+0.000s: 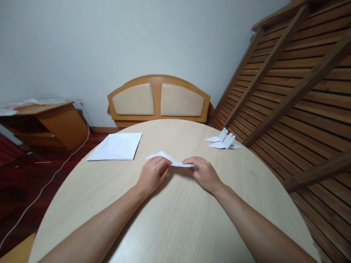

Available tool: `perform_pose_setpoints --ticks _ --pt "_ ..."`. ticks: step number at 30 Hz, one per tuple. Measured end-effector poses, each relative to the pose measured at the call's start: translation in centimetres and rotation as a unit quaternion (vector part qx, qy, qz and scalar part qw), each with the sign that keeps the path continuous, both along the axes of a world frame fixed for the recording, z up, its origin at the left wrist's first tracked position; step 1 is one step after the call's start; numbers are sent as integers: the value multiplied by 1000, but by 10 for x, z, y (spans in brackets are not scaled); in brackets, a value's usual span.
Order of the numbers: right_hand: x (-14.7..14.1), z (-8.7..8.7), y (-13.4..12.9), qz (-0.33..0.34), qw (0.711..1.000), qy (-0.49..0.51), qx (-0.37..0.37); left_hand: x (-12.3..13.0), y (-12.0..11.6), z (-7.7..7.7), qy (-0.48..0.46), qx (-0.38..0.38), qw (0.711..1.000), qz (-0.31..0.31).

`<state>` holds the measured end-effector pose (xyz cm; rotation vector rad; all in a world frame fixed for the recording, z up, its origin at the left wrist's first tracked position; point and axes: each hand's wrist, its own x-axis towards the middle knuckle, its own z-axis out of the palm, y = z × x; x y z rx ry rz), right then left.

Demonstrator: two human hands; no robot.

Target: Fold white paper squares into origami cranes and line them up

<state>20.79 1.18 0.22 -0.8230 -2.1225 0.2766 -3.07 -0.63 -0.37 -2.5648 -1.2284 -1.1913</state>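
Note:
A folded piece of white paper (179, 164) stretches between my two hands, a little above the middle of the table. My left hand (155, 170) pinches its left part, and a pointed flap sticks out beyond the fingers. At the other end, my right hand (201, 170) grips the paper between thumb and fingers. The fingers hide part of the folds. To the right stand folded paper cranes (225, 140), close together near the table's edge. On the left lies a stack of white paper sheets (116, 146).
The round light-wood table (175, 219) fills the foreground. Behind it stands a headboard (159, 96) with two cream panels against the wall. Slatted wooden boards (296, 91) lean along the right side. A low cabinet (55, 124) and a white cable (59, 170) are at the left.

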Motion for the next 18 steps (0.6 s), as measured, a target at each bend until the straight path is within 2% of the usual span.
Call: perform_pose_setpoints --ticks 4,9,14,18 --pt "-2 1 -1 -54 992 77 -79 1 0 -1 -68 -28 996 42" --pt "-5 -3 4 -61 971 172 -156 3 -3 -1 -121 -117 984 57" --pt "-3 -11 14 -29 943 268 -193 7 -4 -3 -161 -165 973 26" --pt "1 -14 19 -8 938 297 -180 6 -4 -4 -159 -152 975 -4"
